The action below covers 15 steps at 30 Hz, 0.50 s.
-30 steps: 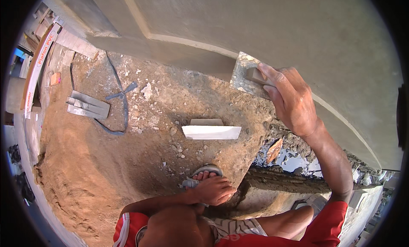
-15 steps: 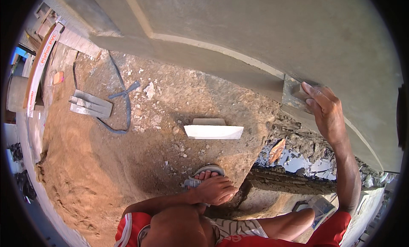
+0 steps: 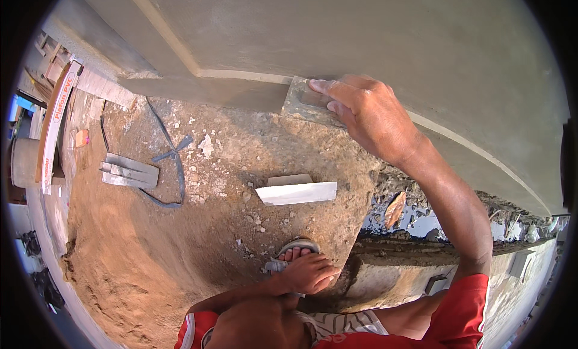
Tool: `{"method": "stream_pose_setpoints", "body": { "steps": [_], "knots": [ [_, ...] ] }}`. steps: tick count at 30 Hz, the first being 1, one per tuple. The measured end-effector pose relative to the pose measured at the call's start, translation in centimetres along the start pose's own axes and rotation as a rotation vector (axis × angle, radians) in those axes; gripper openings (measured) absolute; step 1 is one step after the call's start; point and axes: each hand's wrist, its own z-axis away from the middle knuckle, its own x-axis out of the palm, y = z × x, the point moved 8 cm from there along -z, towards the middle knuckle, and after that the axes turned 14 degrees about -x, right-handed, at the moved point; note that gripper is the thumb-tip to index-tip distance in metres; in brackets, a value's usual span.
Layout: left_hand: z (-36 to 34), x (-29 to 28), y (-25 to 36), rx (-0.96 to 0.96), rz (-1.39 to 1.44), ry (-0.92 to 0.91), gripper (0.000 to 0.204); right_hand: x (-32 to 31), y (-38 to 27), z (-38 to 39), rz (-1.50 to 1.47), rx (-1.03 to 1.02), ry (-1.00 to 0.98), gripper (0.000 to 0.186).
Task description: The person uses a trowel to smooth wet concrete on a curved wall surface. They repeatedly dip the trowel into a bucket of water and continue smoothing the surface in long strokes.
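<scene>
grey and smooth, the wall (image 3: 373,36) rises past the right hand (image 3: 378,119), its fingers closed on a flat trowel (image 3: 296,105) set at the pale ledge (image 3: 244,75). smoothing seems the step in hand; the next stroke likely calls for a level, evenly pressed blade. the left hand (image 3: 309,274) sits by the sandalled foot (image 3: 299,252), fingers curled; whether they grip anything, i cannot tell.

Legible lettering: long, narrow white-and-brown carton (image 3: 56,129), far left. Two orange-red prints on its white face, both running lengthwise. Upper one: larger, mixed upper and lower case, two words, ringed by a thin oval outline. Lower one: smaller, single short word, near the carton's bottom end. Also a pale mark on the red shirt (image 3: 385,340), bottom edge; too small to make out.
</scene>
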Motion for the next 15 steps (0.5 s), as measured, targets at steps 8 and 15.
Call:
{"method": "stream_pose_setpoints", "body": {
  "steps": [8, 15],
  "knots": [
    [0.6, 0.2, -0.4, -0.039, 0.003, -0.04, 0.029, -3.8, 2.9, 7.5, 0.015, 0.191, -0.061, 0.04],
    [0.9, -0.2, -0.5, -0.063, -0.013, -0.046, 0.028, -7.9, 2.2, 11.2, -0.067, 0.216, 0.091, 0.043]
  ]
}}
